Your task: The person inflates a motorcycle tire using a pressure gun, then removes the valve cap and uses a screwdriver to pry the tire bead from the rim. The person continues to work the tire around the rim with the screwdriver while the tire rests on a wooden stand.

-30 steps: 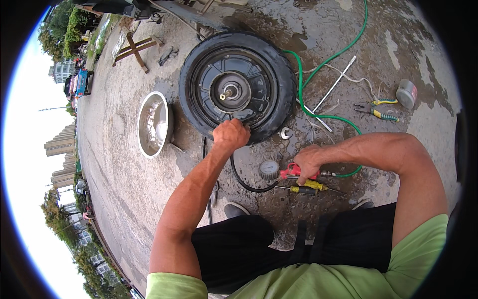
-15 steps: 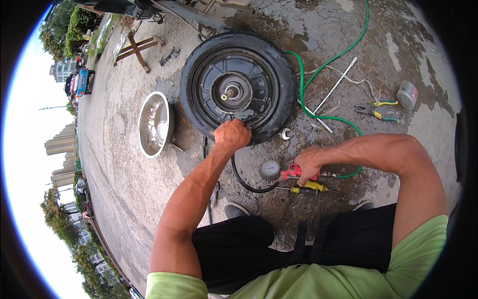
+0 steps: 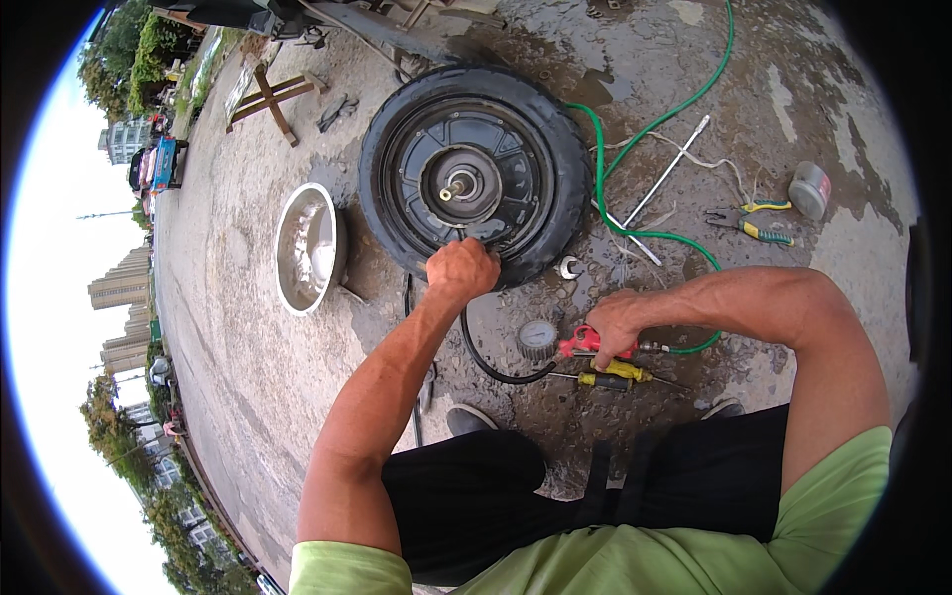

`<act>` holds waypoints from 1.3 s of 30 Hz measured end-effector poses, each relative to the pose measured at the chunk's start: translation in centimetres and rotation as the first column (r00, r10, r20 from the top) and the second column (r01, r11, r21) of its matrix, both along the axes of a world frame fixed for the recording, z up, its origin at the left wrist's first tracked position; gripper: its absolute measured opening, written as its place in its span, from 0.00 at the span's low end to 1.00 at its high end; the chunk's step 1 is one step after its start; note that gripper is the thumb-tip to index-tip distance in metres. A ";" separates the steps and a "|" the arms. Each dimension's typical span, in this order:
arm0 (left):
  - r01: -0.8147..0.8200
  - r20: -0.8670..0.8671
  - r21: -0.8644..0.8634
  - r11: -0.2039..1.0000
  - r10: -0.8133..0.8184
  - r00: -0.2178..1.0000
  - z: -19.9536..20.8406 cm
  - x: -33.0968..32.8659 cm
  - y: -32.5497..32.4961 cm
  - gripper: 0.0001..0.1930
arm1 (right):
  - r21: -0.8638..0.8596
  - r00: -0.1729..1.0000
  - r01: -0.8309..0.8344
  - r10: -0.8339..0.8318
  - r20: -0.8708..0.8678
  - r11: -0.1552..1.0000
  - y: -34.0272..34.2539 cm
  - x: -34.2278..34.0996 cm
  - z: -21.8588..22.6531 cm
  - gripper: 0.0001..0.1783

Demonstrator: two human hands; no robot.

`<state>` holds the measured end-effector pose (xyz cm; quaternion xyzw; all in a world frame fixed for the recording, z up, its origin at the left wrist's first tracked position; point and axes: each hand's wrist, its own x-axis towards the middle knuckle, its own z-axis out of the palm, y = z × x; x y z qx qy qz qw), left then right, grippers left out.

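Observation:
A black wheel (image 3: 535, 129) with its tyre lies flat on the ground, its brass-coloured axle end pointing up. My left hand (image 3: 463, 268) is closed at the near edge of the rim. A black rubber hose (image 3: 481, 362) runs out from under this fist; its tip is hidden by the fingers. My right hand (image 3: 615, 322) grips a red tyre inflator gun (image 3: 583, 343) low over the ground. The gun's round pressure gauge (image 3: 537, 337) faces up on its left. Two yellow-handled screwdrivers (image 3: 620, 374) lie just below the gun.
A green air hose (image 3: 599, 149) loops along the wheel's right side to the gun. Left of the wheel stands a metal basin (image 3: 307, 248). Farther right lie a long metal bar (image 3: 670, 171), pliers (image 3: 759, 223) and a can (image 3: 810, 190). An open-end wrench (image 3: 568, 267) rests beside the tyre.

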<state>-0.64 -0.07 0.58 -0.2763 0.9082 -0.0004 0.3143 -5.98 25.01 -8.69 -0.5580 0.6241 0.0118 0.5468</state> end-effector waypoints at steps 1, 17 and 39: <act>-0.001 0.000 -0.001 1.000 0.001 1.000 0.0 0.0 0.0 0.27 | -0.002 1.000 0.002 -0.002 -0.001 1.000 0.0 0.0 0.1 0.42; -0.021 0.033 0.012 1.000 0.020 0.999 0.3 -0.3 0.2 0.27 | 0.003 1.000 0.004 -0.004 -0.002 1.000 0.0 -0.1 0.0 0.42; -0.166 0.037 0.035 0.986 0.165 0.986 -1.0 -0.5 -0.4 0.31 | 0.005 1.000 -0.004 0.004 -0.013 1.000 -0.2 0.5 -0.6 0.40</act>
